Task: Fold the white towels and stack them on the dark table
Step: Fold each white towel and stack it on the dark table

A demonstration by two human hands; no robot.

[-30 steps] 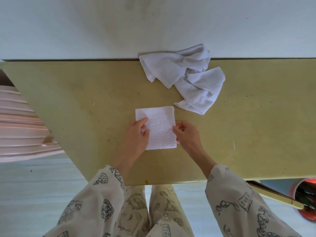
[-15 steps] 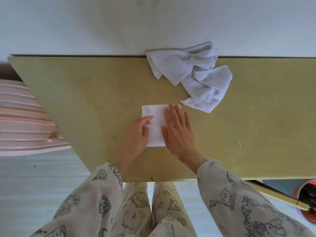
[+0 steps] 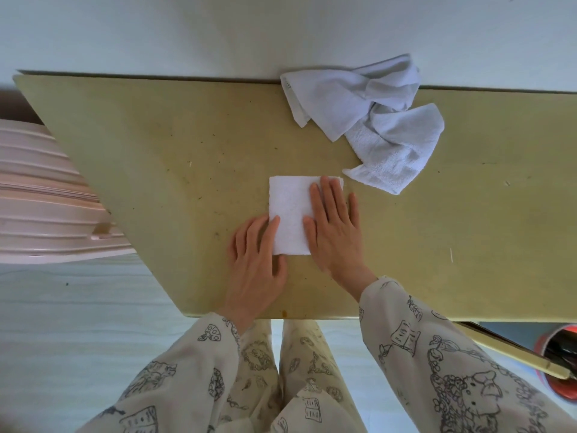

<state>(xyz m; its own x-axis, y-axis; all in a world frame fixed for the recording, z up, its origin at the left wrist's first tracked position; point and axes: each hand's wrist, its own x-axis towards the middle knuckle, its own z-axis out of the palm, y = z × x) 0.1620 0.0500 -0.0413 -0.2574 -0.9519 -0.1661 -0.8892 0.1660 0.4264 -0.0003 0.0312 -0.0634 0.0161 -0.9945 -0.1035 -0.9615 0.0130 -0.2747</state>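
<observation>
A small folded white towel (image 3: 288, 210) lies flat on the yellowish table (image 3: 156, 145), near its front edge. My right hand (image 3: 335, 232) lies flat on the towel's right half, fingers straight and pressing down. My left hand (image 3: 257, 260) rests at the towel's lower left corner with straight fingers touching its edge. A crumpled pile of white towels (image 3: 368, 117) lies at the back of the table, to the right of the folded one, partly over the far edge.
A pink ribbed suitcase (image 3: 46, 198) stands left of the table. At the lower right, a red bucket (image 3: 559, 360) sits on the floor under a slanted table leg (image 3: 515, 351). A pale wall (image 3: 281, 32) runs behind the table.
My right hand went from pinching the towel's right edge to lying flat on top of it. My left hand's fingers straightened against the left edge. The folded towel looks narrower.
</observation>
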